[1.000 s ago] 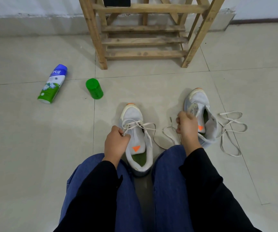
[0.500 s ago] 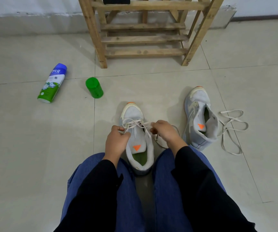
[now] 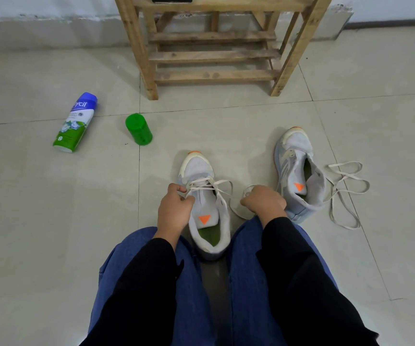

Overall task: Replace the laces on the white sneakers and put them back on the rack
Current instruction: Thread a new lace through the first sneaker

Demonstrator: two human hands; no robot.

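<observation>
The near white sneaker [image 3: 201, 176], between the knees [image 3: 146, 245], is laced only at its front eyelets. Its lace [image 3: 222, 187] is pinched by the left hand [image 3: 175, 211] and gripped by the right hand [image 3: 264, 202]. The 2nd sneaker [image 3: 298, 156] is seen unlaced, and neither is yet placed on the rack [image 3: 214, 76].

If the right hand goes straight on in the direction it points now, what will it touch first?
Probably the laced white sneaker between the knees. The right hand, gripping a cream lace, points toward its front, though depth is unclear.
</observation>
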